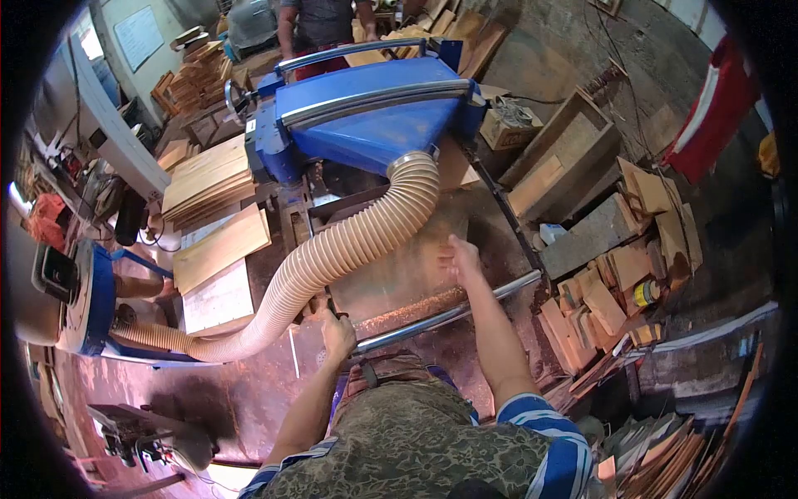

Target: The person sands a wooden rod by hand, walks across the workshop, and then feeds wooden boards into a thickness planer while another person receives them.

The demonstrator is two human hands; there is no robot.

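Head view: seemingly a reaching step, needing clearance beside the hose (353,244); right hand (464,257) spread, left hand (337,336) curled, grip unclear

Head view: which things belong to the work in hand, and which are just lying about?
In the work, apparently:
blue woodworking machine
ribbed hose, beside the left hand
machine bed, under the open right hand

Just lying about:
wood offcuts
yellow-labelled tin
wooden trough

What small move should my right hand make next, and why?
I'd probably draw your right hand back to the near side of the metal bar. It looks open, with nothing visible in it, and reaches past the bar toward the blue machine, with a co-worker standing on the far side.
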